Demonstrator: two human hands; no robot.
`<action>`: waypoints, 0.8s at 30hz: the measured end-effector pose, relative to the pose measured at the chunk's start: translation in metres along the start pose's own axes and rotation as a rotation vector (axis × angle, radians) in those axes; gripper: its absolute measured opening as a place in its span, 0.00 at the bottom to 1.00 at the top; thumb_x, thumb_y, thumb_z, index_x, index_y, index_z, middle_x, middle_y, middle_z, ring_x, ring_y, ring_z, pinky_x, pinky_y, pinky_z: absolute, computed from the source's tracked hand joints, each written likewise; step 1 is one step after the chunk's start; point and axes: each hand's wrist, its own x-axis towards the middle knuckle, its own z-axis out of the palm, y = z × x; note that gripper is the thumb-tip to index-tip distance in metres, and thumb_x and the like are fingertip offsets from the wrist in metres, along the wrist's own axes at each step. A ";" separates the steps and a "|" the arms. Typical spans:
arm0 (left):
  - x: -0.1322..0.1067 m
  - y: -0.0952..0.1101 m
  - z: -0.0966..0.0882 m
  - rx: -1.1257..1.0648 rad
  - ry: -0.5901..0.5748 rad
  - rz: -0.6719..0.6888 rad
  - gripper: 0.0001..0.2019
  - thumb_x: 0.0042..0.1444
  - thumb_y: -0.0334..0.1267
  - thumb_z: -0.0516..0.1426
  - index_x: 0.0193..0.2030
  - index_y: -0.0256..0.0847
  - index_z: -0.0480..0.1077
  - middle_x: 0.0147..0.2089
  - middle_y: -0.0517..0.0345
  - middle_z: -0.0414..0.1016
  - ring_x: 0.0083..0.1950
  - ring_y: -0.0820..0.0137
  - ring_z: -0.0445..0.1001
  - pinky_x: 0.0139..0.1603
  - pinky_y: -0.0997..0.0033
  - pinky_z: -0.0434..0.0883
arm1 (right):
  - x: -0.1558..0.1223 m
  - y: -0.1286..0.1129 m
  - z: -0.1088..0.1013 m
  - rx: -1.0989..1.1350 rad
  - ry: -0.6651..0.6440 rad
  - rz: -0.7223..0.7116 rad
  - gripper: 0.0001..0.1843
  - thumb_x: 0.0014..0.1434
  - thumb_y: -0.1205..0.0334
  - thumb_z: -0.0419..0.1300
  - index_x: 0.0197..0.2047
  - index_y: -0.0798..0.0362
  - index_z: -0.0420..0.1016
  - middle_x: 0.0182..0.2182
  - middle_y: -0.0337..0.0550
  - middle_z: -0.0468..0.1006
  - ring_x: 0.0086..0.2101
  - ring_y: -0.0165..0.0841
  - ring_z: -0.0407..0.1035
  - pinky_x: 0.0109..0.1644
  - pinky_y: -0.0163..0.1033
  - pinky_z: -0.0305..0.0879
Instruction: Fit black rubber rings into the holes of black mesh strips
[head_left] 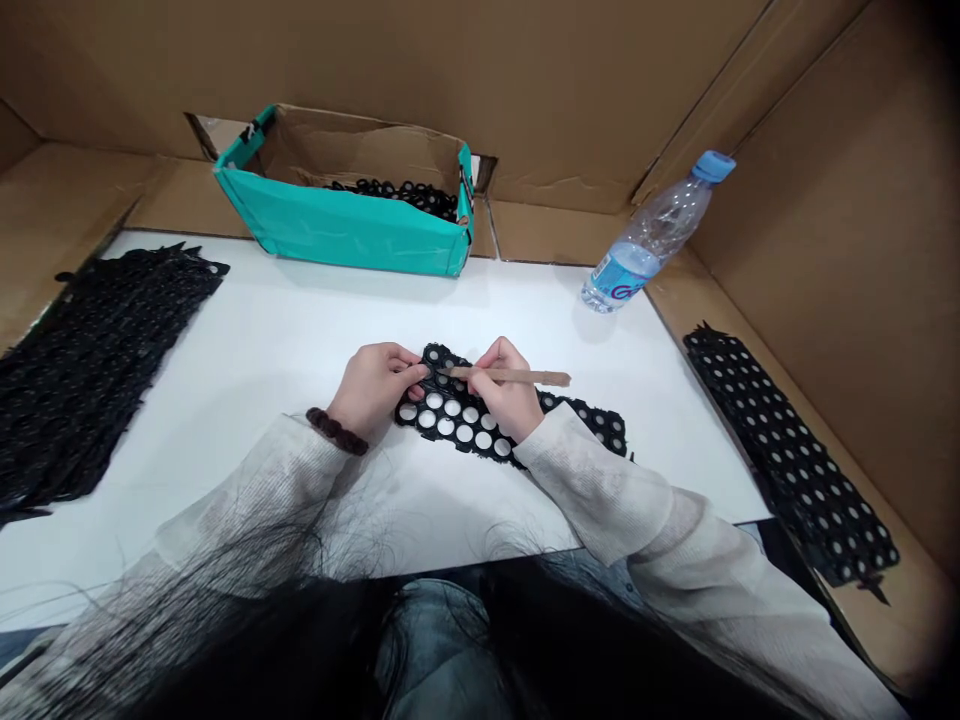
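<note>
A black plastic grid with round holes (pixel 457 420) lies on the white table top (pixel 285 340) in the middle. My left hand (pixel 375 385) is closed, pinching the grid's upper left edge. A dark bead bracelet sits on that wrist. My right hand (pixel 510 395) is closed round a thin brown stick (pixel 525 377), held like a pen. The stick's tip touches the grid near my left fingers. My right forearm covers part of the grid.
A teal cardboard box (pixel 337 225) with black parts inside stands at the back. A water bottle (pixel 649 240) lies tilted at the back right. Black grids are piled at the left (pixel 82 360), and another grid lies at the right (pixel 795 450). Cardboard walls surround the table.
</note>
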 end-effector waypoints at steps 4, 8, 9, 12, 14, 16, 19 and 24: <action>0.002 -0.002 0.001 0.064 0.020 0.005 0.10 0.47 0.41 0.59 0.35 0.38 0.68 0.22 0.55 0.74 0.24 0.69 0.71 0.21 0.74 0.64 | 0.001 0.002 -0.001 0.042 -0.031 0.031 0.08 0.48 0.71 0.53 0.25 0.50 0.55 0.18 0.31 0.63 0.21 0.26 0.60 0.26 0.35 0.55; -0.002 0.004 0.002 0.117 0.052 0.003 0.09 0.47 0.40 0.58 0.35 0.38 0.69 0.21 0.57 0.73 0.20 0.71 0.68 0.18 0.75 0.61 | 0.000 0.004 0.001 0.016 -0.045 0.033 0.08 0.49 0.69 0.53 0.27 0.50 0.56 0.18 0.31 0.66 0.21 0.27 0.62 0.26 0.35 0.56; -0.003 0.006 0.003 0.116 0.060 0.004 0.09 0.47 0.39 0.58 0.35 0.38 0.69 0.20 0.57 0.73 0.20 0.72 0.67 0.17 0.76 0.60 | 0.000 0.004 0.001 0.009 -0.047 0.029 0.07 0.50 0.69 0.53 0.28 0.50 0.56 0.19 0.32 0.67 0.22 0.27 0.63 0.27 0.35 0.57; -0.007 0.008 0.007 0.088 0.086 0.007 0.08 0.48 0.38 0.57 0.35 0.39 0.68 0.20 0.59 0.71 0.19 0.72 0.67 0.17 0.75 0.62 | -0.001 0.003 0.003 0.003 -0.063 0.007 0.07 0.52 0.66 0.53 0.28 0.50 0.56 0.20 0.32 0.69 0.24 0.29 0.66 0.30 0.36 0.60; -0.010 0.008 0.010 0.085 0.108 0.041 0.07 0.49 0.38 0.56 0.36 0.39 0.68 0.21 0.59 0.71 0.21 0.71 0.69 0.19 0.75 0.65 | -0.002 0.002 0.004 -0.015 -0.086 -0.007 0.07 0.53 0.65 0.53 0.28 0.50 0.56 0.21 0.33 0.71 0.26 0.29 0.67 0.33 0.37 0.62; -0.013 0.007 0.013 0.126 0.137 0.107 0.07 0.50 0.37 0.55 0.36 0.39 0.68 0.22 0.59 0.72 0.24 0.70 0.72 0.23 0.73 0.67 | -0.003 -0.001 0.007 -0.050 -0.105 -0.002 0.06 0.54 0.64 0.53 0.29 0.50 0.57 0.23 0.33 0.72 0.27 0.29 0.68 0.35 0.38 0.62; -0.016 0.007 0.015 0.241 0.168 0.200 0.06 0.52 0.37 0.54 0.35 0.40 0.69 0.22 0.59 0.72 0.26 0.69 0.73 0.29 0.71 0.69 | -0.005 -0.003 0.011 -0.093 -0.088 0.020 0.05 0.54 0.63 0.53 0.30 0.50 0.58 0.24 0.33 0.72 0.28 0.29 0.67 0.36 0.38 0.61; -0.009 0.010 0.013 0.228 0.101 0.141 0.05 0.51 0.38 0.54 0.33 0.40 0.65 0.24 0.59 0.71 0.21 0.72 0.69 0.25 0.71 0.68 | 0.003 0.002 0.009 0.243 0.064 0.142 0.06 0.50 0.65 0.53 0.28 0.50 0.55 0.18 0.32 0.68 0.22 0.26 0.62 0.28 0.34 0.57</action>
